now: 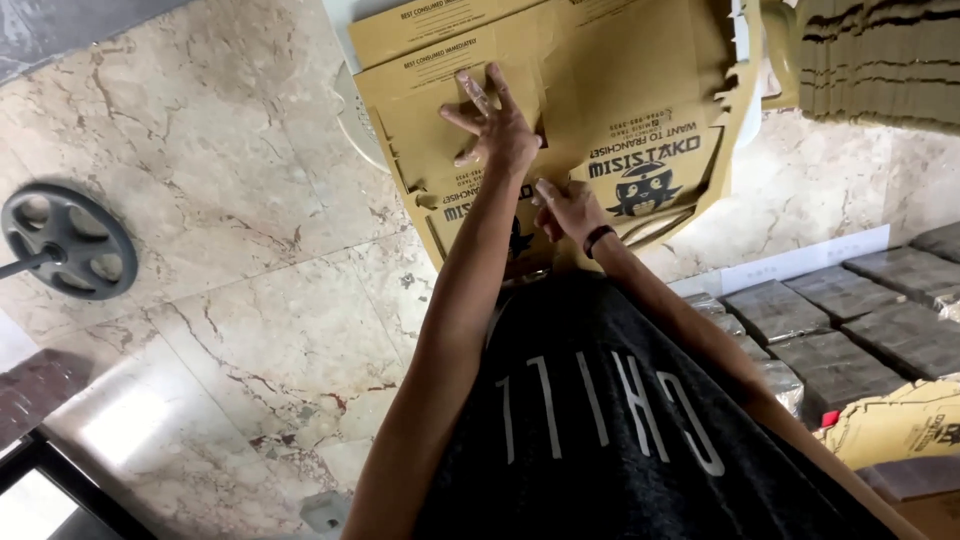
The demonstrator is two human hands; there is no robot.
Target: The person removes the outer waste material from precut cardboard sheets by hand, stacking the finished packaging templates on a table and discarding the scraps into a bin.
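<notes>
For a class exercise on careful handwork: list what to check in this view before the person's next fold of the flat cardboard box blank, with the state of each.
1. Left hand flat, fingers spread on the cardboard box blank: ok.
2. Right hand on the blank's lower edge: ok.
3. Blank lying flat on the marble floor: ok.
4. Right-hand grip on a flap: cannot tell.
5. Stack of blanks clear of the hands: ok.

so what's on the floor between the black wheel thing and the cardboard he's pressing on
Only bare marble floor. In the head view, nothing lies between the black spoked wheel and the flat cardboard box blank under the left hand.
</notes>
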